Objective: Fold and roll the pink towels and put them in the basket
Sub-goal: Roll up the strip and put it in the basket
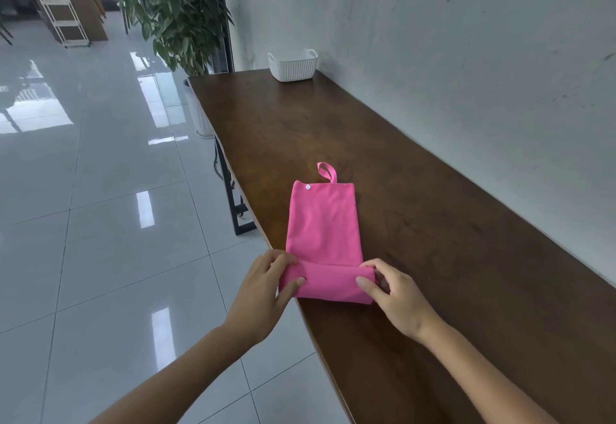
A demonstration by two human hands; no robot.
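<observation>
- A pink towel (323, 223), already folded into a long narrow strip, lies just below the centre of the frame on a dark wooden table (433, 223), close to the table's left edge.
- The strip's near end is turned over into a short, low roll (328, 282); the rest stretches flat toward the top of the frame.
- At its far end sit a small white snap button (307, 186) and a pink hanging loop (327, 171), which points away from the viewer.
- The left hand (266, 293) grips the roll's left end, thumb on top and fingers curled over its far side.
- The right hand (393, 293) pinches the roll's right end in the same way.
- The step in hand looks to be the rolling, only just begun, with most of the strip not yet rolled.
- The next move likely calls for both hands to push the roll forward evenly, so that it stays tight and square toward the loop.
- A white ribbed basket (292, 65) stands at the table's far end, upper centre of the frame, well apart from the towel; no towel shows inside it.
- Upper left: a leafy potted plant (176, 16) and glossy tiled floor (83, 190).
</observation>
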